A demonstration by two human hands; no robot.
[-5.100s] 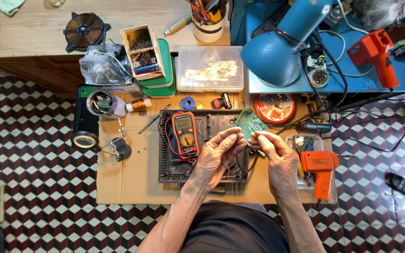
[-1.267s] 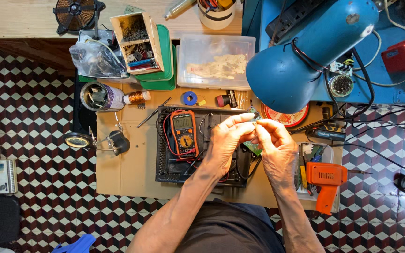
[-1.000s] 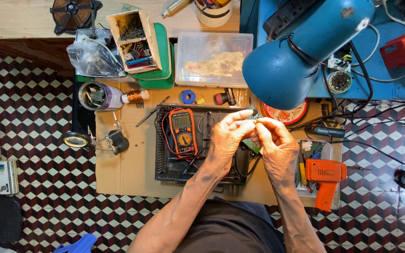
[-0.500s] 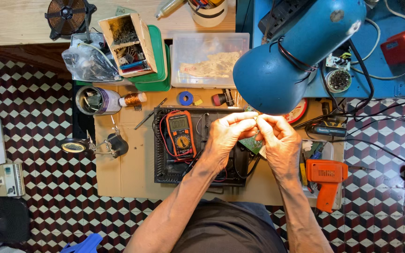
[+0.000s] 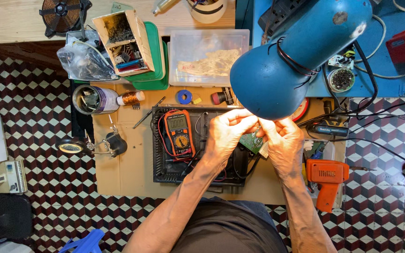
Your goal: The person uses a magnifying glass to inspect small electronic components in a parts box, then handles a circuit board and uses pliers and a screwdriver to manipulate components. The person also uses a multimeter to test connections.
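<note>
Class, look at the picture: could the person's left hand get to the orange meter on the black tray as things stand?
Probably yes. The meter lies uncovered just beside the left hand, but that hand and the right hand hold a small green board.

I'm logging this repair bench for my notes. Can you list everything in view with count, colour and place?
circuit board: one, green, held between both hands
multimeter: one, orange and black, on the black tray left of the hands
black tray: one, black, bench centre
lamp: one, blue, above the hands
drill: one, orange, right edge of the bench
clear box: one, transparent, top centre
cardboard box: one, tan, full of parts, top left
plastic bag: one, clear, left of the cardboard box
wire coil: one, copper, beside a tin
magnifier stand: one, black, left edge of the bench
left hand: one, gripping the board
right hand: one, gripping the board
</note>
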